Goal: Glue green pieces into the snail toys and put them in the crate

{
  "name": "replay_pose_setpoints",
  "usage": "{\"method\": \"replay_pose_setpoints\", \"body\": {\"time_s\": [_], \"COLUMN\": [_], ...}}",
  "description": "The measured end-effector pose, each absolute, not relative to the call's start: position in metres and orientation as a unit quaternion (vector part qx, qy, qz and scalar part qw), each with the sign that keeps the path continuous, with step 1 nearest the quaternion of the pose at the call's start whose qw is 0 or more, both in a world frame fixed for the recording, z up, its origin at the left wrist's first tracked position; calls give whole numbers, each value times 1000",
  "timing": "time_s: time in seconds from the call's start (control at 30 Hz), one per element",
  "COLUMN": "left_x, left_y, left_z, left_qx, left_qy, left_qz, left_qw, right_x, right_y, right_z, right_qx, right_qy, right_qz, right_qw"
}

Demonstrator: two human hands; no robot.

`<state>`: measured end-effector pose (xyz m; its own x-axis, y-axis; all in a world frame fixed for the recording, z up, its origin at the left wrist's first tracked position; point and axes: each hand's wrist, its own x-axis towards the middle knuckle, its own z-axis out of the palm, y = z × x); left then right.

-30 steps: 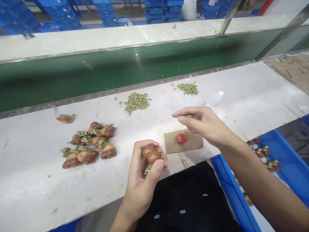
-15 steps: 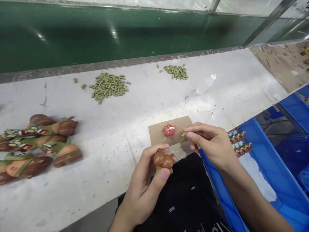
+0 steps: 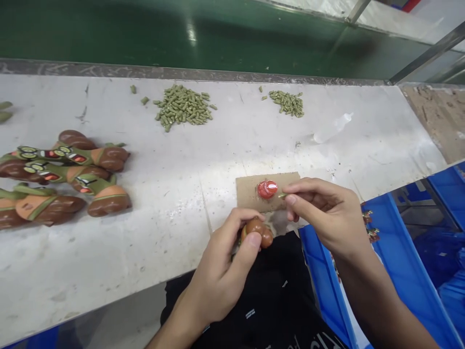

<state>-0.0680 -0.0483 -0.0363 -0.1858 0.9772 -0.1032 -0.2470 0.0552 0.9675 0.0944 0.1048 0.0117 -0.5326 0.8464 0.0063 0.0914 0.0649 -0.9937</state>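
My left hand (image 3: 227, 261) is closed around a small toy figure (image 3: 258, 231) with a rounded, glossy brown part and a bit of orange. Most of the figure is hidden by my fingers. Between thumb and forefinger, my right hand (image 3: 319, 208) pinches a small green piece (image 3: 282, 195). Its tip is close to a shiny red round thing (image 3: 268, 189), like a small cap or dish, on a piece of brown cardboard (image 3: 247, 194). Whether the tip touches the red thing, I cannot tell.
Several brown, orange and green toy figures (image 3: 105, 194) lie at the left. A large pile (image 3: 183, 106) and a smaller pile (image 3: 287, 103) of green pegs sit farther back, near a clear plastic bottle (image 3: 332, 128). Blue bins (image 3: 395, 252) stand at the right, below the table edge.
My right hand has brought the green piece nearer to the red thing. My left hand has turned the toy figure, showing some orange. The whole view has shifted.
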Motion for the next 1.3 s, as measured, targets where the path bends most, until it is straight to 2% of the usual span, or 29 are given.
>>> {"method": "replay_pose_setpoints", "body": {"time_s": [0.23, 0.47, 0.67, 0.9, 1.0, 1.07, 1.17, 1.3], "left_x": [-67, -60, -52, -50, -49, -47, -45, -44], "left_y": [-48, -37, -35, -35, -42, -50, -58, -57], "left_z": [-31, -19, -23, -20, -19, -21, -27, -28], "left_qx": [304, 300, 309, 323, 321, 312, 300, 306], "left_qy": [508, 565, 580, 557, 570, 587, 580, 576], "left_qz": [610, 621, 622, 615, 612, 610, 613, 585], "left_qw": [527, 453, 425, 455, 445, 431, 445, 482], "right_x": [94, 98, 106, 113, 112, 111, 107, 99], "right_y": [83, 71, 68, 65, 70, 79, 96, 113], "right_z": [10, 11, 10, 2, 1, 3, 9, 13], "right_qx": [-318, -307, -307, -334, -323, -340, -374, -346], "right_qy": [-610, -658, -652, -523, -504, -547, -670, -788], "right_qz": [660, 619, 639, 752, 768, 719, 560, 410], "right_qw": [302, 298, 270, 222, 228, 261, 312, 301]}}
